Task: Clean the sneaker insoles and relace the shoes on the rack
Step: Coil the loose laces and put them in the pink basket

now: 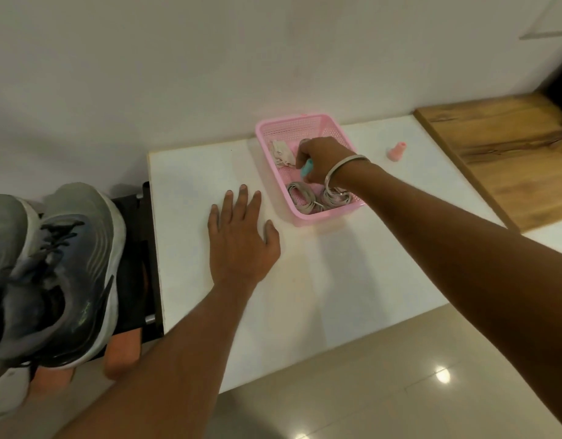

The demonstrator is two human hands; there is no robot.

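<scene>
Two grey sneakers (61, 274) with black laces stand on a black shoe rack (137, 248) at the left. A pink plastic basket (273, 128) sits on the white table (336, 280); inside lie a crumpled beige cloth (281, 152) and coiled grey laces (302, 198). My right hand (324, 160) reaches into the basket, its fingers curled round a small teal object (306, 169), of which only the end shows. My left hand (241, 239) lies flat on the table, fingers spread, just left of the basket.
A small pink bottle-shaped object (397, 151) stands on the table right of the basket. A wooden board (511, 160) lies at the far right. White wall behind, glossy tiled floor (400, 391) in front. Orange items (121, 353) sit under the rack.
</scene>
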